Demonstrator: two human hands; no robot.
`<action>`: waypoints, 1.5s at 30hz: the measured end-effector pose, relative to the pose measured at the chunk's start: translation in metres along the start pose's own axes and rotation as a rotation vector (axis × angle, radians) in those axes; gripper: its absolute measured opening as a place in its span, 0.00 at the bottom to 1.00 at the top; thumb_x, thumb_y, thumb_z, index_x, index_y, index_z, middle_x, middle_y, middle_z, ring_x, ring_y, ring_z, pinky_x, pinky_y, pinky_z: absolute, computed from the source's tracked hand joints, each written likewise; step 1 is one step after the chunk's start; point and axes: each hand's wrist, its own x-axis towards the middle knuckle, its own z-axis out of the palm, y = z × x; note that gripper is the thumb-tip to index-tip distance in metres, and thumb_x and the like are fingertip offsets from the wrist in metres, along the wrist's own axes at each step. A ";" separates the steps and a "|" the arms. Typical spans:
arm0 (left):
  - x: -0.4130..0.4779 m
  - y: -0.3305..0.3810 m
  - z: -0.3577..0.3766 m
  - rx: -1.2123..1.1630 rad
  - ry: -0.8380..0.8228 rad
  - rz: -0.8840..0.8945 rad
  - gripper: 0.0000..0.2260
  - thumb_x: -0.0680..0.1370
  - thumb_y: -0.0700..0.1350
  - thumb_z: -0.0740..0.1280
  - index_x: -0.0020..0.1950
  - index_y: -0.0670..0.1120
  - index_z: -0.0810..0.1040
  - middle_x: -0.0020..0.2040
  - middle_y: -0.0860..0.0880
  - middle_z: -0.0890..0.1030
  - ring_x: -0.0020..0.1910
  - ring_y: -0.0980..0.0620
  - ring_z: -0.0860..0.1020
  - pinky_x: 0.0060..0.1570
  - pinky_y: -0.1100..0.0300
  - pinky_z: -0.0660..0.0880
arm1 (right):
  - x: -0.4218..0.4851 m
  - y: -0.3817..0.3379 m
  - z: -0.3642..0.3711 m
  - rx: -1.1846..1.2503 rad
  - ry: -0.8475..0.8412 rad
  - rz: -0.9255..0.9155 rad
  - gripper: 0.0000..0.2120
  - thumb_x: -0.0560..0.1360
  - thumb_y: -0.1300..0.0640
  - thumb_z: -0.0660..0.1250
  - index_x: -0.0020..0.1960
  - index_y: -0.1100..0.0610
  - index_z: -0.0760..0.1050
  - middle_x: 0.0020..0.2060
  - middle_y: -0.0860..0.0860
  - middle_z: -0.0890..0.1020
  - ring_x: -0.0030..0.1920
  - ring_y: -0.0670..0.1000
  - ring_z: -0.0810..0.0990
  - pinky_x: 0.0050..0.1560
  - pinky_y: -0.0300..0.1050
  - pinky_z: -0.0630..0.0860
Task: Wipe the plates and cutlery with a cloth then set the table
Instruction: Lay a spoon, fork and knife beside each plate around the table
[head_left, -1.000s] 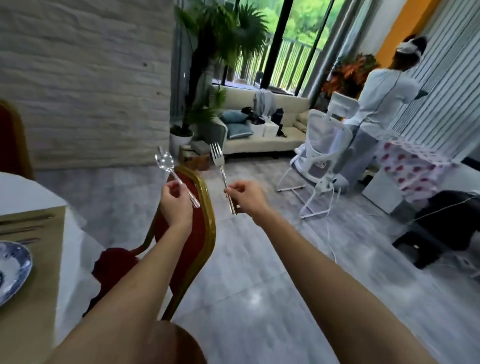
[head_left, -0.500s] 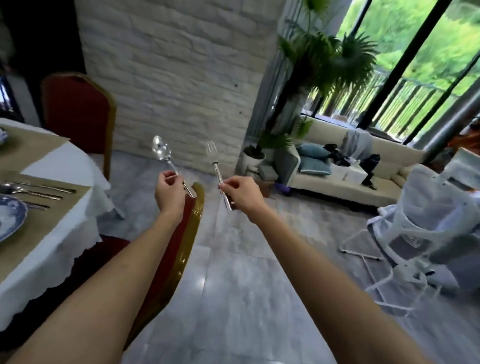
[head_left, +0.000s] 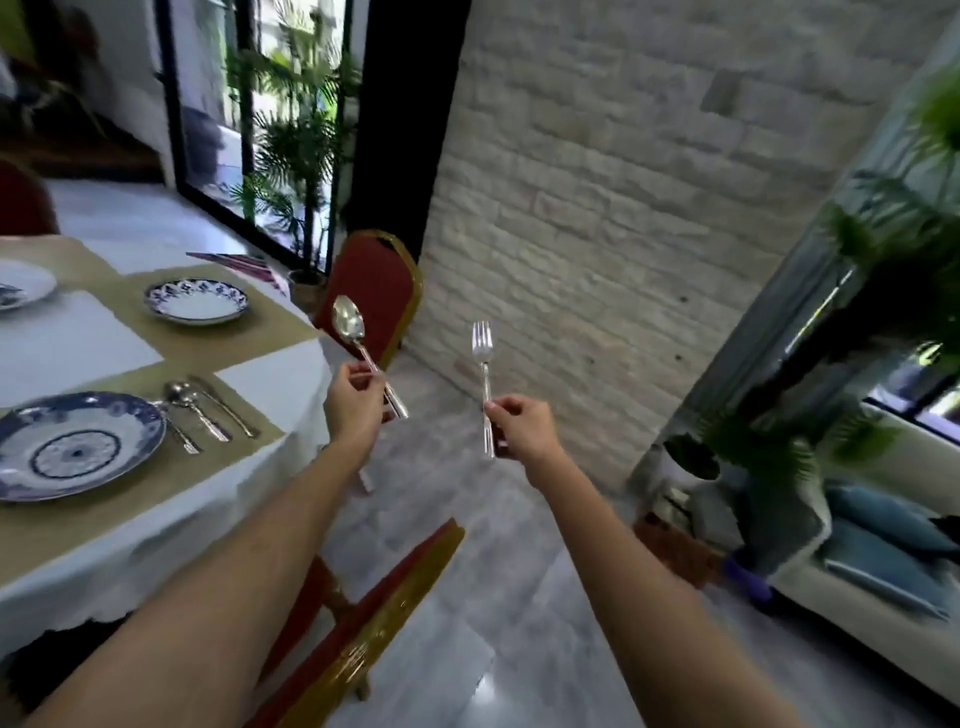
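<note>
A pale stone wall (head_left: 623, 208) rises ahead of you, with the white-clothed table (head_left: 270, 384) on your left. Your left hand (head_left: 356, 402) pinches a spoon (head_left: 349, 322) by its handle, bowl up, just off the table's edge and in front of a red chair (head_left: 379, 291). Your right hand (head_left: 522, 423) grips a fork (head_left: 482, 343) upright (tines up) over the floor. On the table, a blue-patterned plate (head_left: 72, 447) has cutlery (head_left: 202, 410) just beside it.

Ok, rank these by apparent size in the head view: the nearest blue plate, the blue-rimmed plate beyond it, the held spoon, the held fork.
Largest: nearest blue plate, clearly.
Next: blue-rimmed plate; it is farther off, so its true size is unsure.
Last: spoon and fork, about equal in length, not ranked.
</note>
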 end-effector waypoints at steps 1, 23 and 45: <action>0.012 -0.003 0.012 -0.005 0.030 -0.005 0.03 0.78 0.40 0.65 0.51 0.47 0.73 0.49 0.42 0.79 0.42 0.45 0.79 0.35 0.53 0.80 | 0.021 0.000 -0.001 -0.016 -0.028 -0.012 0.11 0.77 0.62 0.67 0.36 0.55 0.76 0.29 0.50 0.73 0.30 0.48 0.70 0.31 0.41 0.72; 0.234 -0.056 0.173 0.166 0.471 0.018 0.03 0.78 0.40 0.67 0.50 0.44 0.75 0.44 0.45 0.82 0.38 0.52 0.81 0.41 0.54 0.82 | 0.465 -0.012 0.041 -0.285 -0.540 -0.441 0.05 0.75 0.55 0.69 0.44 0.56 0.81 0.36 0.50 0.81 0.37 0.49 0.77 0.40 0.49 0.77; 0.592 -0.071 0.163 0.043 0.949 0.019 0.05 0.78 0.37 0.65 0.54 0.40 0.74 0.41 0.46 0.78 0.37 0.53 0.78 0.29 0.65 0.76 | 0.761 -0.130 0.301 -0.307 -1.195 -0.661 0.04 0.78 0.61 0.66 0.45 0.59 0.78 0.32 0.49 0.77 0.30 0.45 0.72 0.24 0.35 0.68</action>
